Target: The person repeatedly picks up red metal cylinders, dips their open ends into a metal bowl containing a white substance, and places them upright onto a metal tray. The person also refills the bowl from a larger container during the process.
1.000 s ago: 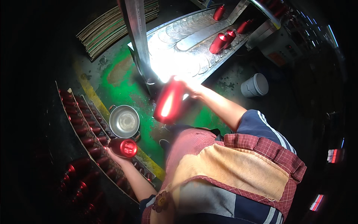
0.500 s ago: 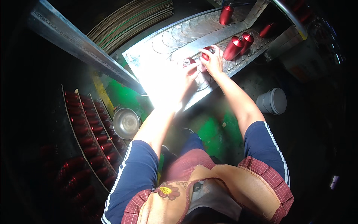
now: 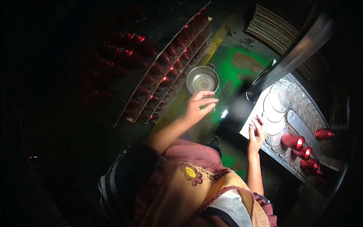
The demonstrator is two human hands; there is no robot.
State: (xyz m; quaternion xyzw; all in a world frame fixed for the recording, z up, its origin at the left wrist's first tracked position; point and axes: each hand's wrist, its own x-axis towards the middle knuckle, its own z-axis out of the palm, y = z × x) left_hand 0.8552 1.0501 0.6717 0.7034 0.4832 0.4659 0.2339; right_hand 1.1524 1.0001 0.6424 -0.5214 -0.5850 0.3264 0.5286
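Note:
My left hand point(image 3: 202, 106) is raised above the floor just below a round metal pot point(image 3: 190, 81), its fingers stretched and the thumb apart. Nothing shows in it. By the near left edge of the lit metal conveyor point(image 3: 275, 117) is my right hand point(image 3: 257, 132), fingers loosely bent and apart, with nothing visible in it. The closest red metal bottle point(image 3: 292, 141) stands on the conveyor to its right. Beyond that are a second red bottle point(image 3: 303, 153) and others in shadow point(image 3: 310, 165). Another red bottle point(image 3: 324, 134) stands in the far lane.
Rows of red bottles point(image 3: 165, 81) stand between upright cardboard dividers point(image 3: 145, 72) on the floor at left, with darker bottles behind. A thick metal post point(image 3: 291, 53) rises beside the conveyor. Stacked flat sheets point(image 3: 274, 28) lie at the upper right.
The view has swung left, toward the floor rows. Both hands have let go of the red bottles they were touching on the conveyor, and my left hand has moved away from it.

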